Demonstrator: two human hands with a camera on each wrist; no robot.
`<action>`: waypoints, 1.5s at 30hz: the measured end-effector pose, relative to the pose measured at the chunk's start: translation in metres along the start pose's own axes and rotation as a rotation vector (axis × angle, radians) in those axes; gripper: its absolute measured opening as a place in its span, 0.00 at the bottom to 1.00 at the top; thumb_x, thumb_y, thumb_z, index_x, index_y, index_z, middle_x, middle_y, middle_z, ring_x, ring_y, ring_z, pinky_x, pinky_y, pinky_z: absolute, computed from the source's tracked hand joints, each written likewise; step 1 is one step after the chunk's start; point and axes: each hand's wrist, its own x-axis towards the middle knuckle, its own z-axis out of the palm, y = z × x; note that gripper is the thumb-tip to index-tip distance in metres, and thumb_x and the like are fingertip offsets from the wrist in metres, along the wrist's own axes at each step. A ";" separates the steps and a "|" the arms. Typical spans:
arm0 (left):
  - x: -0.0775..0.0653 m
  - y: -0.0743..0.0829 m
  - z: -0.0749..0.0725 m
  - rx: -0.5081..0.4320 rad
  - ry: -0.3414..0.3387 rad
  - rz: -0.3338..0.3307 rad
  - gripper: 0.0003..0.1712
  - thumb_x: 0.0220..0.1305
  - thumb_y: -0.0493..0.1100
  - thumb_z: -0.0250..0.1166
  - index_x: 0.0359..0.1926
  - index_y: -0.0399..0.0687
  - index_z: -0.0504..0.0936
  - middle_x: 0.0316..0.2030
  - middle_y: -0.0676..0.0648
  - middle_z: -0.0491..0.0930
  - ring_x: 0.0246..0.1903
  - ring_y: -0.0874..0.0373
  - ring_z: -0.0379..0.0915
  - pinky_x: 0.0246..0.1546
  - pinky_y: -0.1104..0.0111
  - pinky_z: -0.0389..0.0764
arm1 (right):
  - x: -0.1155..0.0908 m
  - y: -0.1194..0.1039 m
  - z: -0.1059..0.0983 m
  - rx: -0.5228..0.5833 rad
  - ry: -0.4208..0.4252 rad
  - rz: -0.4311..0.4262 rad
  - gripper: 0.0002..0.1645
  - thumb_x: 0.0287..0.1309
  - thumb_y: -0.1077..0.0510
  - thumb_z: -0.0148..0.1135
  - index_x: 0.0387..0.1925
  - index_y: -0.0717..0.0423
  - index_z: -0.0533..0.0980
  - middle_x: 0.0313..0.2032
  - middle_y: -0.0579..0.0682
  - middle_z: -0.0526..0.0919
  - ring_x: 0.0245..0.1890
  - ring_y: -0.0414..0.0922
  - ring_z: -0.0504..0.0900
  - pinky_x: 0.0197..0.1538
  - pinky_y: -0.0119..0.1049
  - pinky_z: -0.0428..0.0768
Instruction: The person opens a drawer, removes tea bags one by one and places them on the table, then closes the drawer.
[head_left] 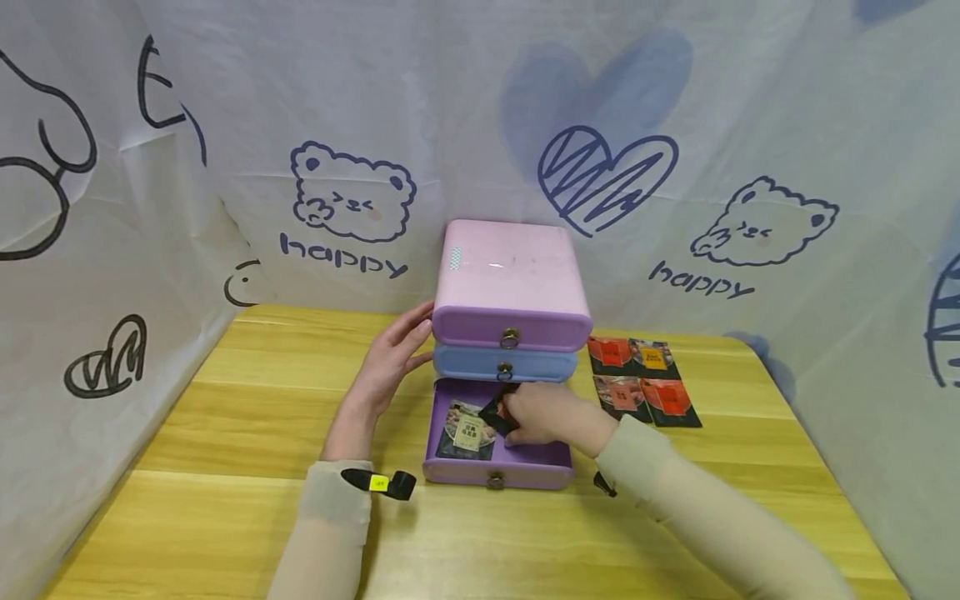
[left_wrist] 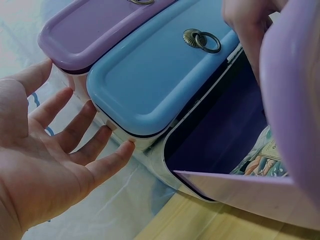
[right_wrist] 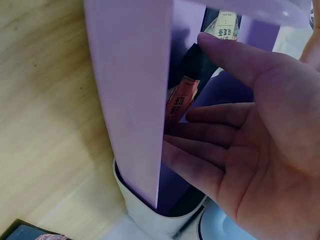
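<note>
A stack of drawers stands on the table: a pink-topped purple unit, a blue drawer and a pulled-out purple bottom drawer. My left hand rests with spread fingers against the left side of the upper drawers, fingertips touching their edges in the left wrist view. Inside the bottom drawer, my right hand pinches a dark sachet with a red label between thumb and fingers. The sachet is tilted. Beside it in the drawer's left part lies a sachet with a pale label.
Several dark sachets with red and yellow labels lie flat on the table, right of the stack. The wooden table meets a printed white cloth behind the stack. Small metal ring pulls hang on the drawer fronts.
</note>
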 end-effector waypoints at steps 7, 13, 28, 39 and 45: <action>0.000 0.000 0.001 0.005 0.004 -0.004 0.32 0.80 0.49 0.58 0.78 0.48 0.65 0.76 0.44 0.65 0.74 0.48 0.61 0.69 0.46 0.72 | 0.002 -0.001 0.003 -0.005 0.040 0.004 0.26 0.54 0.36 0.78 0.22 0.47 0.75 0.23 0.45 0.79 0.25 0.44 0.80 0.36 0.44 0.85; 0.001 0.000 0.000 0.012 -0.001 -0.001 0.32 0.80 0.50 0.58 0.79 0.47 0.65 0.77 0.44 0.64 0.74 0.48 0.61 0.69 0.46 0.72 | 0.004 0.000 0.004 -0.010 0.032 0.001 0.27 0.52 0.35 0.79 0.21 0.47 0.75 0.22 0.44 0.78 0.25 0.44 0.79 0.38 0.44 0.85; 0.000 -0.001 -0.001 0.025 -0.002 -0.001 0.32 0.81 0.50 0.57 0.79 0.48 0.64 0.77 0.44 0.63 0.75 0.48 0.59 0.69 0.46 0.72 | 0.008 0.002 0.002 -0.023 0.015 0.014 0.15 0.54 0.52 0.76 0.25 0.52 0.76 0.27 0.50 0.82 0.29 0.47 0.81 0.39 0.44 0.86; 0.000 -0.001 0.000 0.022 -0.002 0.006 0.32 0.81 0.50 0.57 0.79 0.47 0.64 0.77 0.44 0.63 0.75 0.47 0.60 0.69 0.46 0.72 | 0.009 0.001 0.003 -0.053 0.060 0.005 0.09 0.54 0.61 0.73 0.26 0.56 0.79 0.30 0.54 0.85 0.32 0.50 0.84 0.40 0.46 0.87; 0.001 -0.001 0.000 0.023 0.000 0.002 0.32 0.81 0.50 0.57 0.79 0.47 0.64 0.77 0.44 0.63 0.75 0.47 0.59 0.69 0.46 0.72 | 0.009 0.003 0.005 -0.074 0.091 -0.010 0.05 0.57 0.63 0.72 0.29 0.57 0.81 0.32 0.55 0.86 0.33 0.51 0.86 0.40 0.46 0.87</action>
